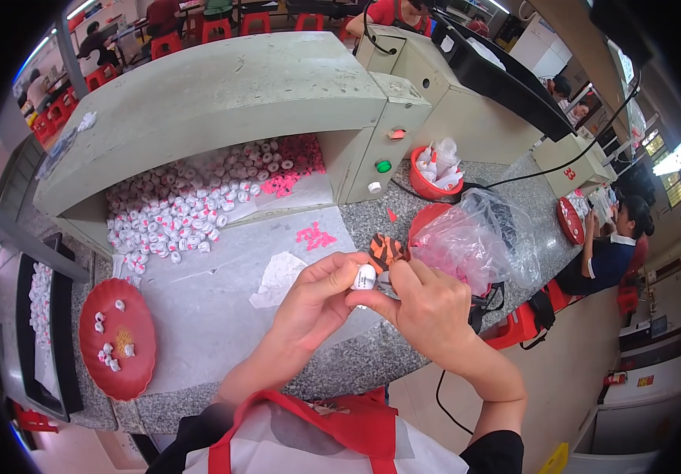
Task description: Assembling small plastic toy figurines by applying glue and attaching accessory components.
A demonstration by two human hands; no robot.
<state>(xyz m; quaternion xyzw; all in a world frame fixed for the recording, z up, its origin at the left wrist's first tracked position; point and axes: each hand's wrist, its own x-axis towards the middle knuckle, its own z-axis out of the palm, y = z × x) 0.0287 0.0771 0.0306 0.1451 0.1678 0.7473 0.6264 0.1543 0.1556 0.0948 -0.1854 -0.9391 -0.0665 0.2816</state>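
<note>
My left hand (317, 291) pinches a small white rounded piece (364, 276) with dark marks on its face. Closed beside it, my right hand (431, 299) has its thumb just below the piece. A bit of grey shows between its fingers, but what it holds is hidden. Right behind the fingertips are orange and black scraps (386, 248). Small pink pieces (314, 235) lie on the white sheet (198, 300), near a torn white scrap (279, 278). Many similar white pieces with pink spots (168, 225) fill the opening of a grey-green machine (230, 95).
A red scalloped tray (92, 347) with several white pieces sits at the left. To the right are a clear plastic bag (475, 237) and an orange-red tub (427, 186) of white items. A black cable (530, 175) crosses the granite counter. Another person (613, 253) works at the right.
</note>
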